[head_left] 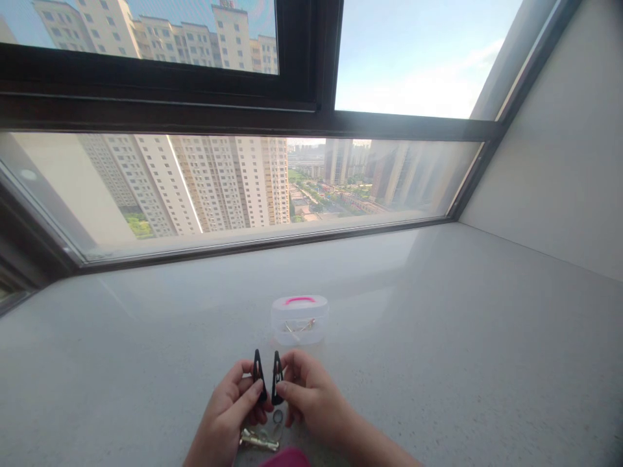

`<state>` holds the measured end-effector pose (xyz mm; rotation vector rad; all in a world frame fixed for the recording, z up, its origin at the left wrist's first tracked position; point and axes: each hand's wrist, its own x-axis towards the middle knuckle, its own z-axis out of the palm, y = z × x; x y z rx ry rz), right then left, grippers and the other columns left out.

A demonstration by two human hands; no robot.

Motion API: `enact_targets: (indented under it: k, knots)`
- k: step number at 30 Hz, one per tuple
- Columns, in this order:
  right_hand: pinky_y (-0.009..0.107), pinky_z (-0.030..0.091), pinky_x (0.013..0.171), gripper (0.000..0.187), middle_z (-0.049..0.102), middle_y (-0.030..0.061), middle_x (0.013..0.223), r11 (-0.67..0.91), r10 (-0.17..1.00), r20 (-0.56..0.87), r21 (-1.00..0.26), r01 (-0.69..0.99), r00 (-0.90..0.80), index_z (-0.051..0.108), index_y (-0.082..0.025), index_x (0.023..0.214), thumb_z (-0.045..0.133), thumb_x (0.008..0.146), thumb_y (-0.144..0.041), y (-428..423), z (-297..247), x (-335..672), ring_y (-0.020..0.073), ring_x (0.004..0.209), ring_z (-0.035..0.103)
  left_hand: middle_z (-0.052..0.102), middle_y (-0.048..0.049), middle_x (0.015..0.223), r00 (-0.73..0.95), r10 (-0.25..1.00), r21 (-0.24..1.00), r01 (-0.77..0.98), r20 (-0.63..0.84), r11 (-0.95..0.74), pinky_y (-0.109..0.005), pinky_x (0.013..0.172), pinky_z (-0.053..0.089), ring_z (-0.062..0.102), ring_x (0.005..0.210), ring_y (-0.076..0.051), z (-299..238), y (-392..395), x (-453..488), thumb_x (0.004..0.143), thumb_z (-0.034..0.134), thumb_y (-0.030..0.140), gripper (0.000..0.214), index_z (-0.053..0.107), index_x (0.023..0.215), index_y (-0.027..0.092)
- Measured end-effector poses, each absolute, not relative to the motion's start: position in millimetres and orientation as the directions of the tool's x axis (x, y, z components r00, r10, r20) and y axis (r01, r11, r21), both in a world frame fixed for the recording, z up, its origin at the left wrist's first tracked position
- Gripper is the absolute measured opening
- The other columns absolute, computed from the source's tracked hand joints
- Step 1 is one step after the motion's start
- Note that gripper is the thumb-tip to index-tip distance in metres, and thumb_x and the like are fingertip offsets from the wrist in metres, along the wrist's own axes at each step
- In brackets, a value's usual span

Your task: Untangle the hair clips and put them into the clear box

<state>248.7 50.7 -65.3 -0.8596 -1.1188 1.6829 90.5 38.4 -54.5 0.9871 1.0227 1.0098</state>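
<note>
Black metal hair clips [259, 375] over the stone bench [413, 363], one pinched in the left hand [226, 415], one in the right hand [314, 402]. Should be light, stiff, a bit slippery; grip the wide end. Clear plastic box [300, 320] just ahead.

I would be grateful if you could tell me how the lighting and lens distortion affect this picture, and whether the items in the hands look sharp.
In the head view, daylight through the window leaves a pale glare on the stone sill; the wide lens bends the frame and makes the towers lean; the black hair clips in the left hand and right hand look sharp.
</note>
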Motion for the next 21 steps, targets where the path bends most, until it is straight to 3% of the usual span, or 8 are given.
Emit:
enact_targets:
  k: [5, 12, 21]
  knots:
    - [0.018, 0.039, 0.037, 0.039, 0.048, -0.0078, 0.06, -0.177, 0.936, -0.06, -0.932, -0.316, -0.347, 0.059, -0.014, 0.097, 0.073, 0.068, -0.035, 51, -68, 248, 0.0053, 0.035, 0.045, 0.065, -0.0003, 0.057, 0.189, 0.962, 0.947, -0.216, -0.199, 0.238, -0.02, 0.047, 0.039, 0.055, 0.049, -0.012, -54, 40, 91, 0.075, 0.07, 0.041, 0.032, 0.061, 0.091, 0.016]
    - [0.017, 0.038, 0.035, 0.026, 0.049, -0.0084, 0.054, -0.193, 0.943, -0.076, -0.919, -0.345, -0.324, 0.055, -0.014, 0.083, 0.07, 0.064, -0.025, 51, -64, 247, 0.0056, 0.034, 0.044, 0.065, -0.0002, 0.055, 0.155, 0.964, 0.937, -0.244, -0.217, 0.25, -0.019, 0.046, 0.037, 0.054, 0.047, -0.012, -50, 38, 93, 0.072, 0.072, 0.042, 0.032, 0.062, 0.089, 0.016]
    - [0.018, 0.039, 0.037, 0.032, 0.06, -0.0028, 0.058, -0.202, 0.933, -0.052, -0.895, -0.398, -0.355, 0.052, -0.014, 0.081, 0.073, 0.059, -0.022, 51, -57, 248, 0.0064, 0.038, 0.046, 0.067, -0.0013, 0.057, 0.169, 0.968, 0.961, -0.174, -0.186, 0.215, -0.018, 0.044, 0.036, 0.053, 0.045, -0.011, -52, 37, 92, 0.073, 0.072, 0.038, 0.03, 0.061, 0.089, 0.016]
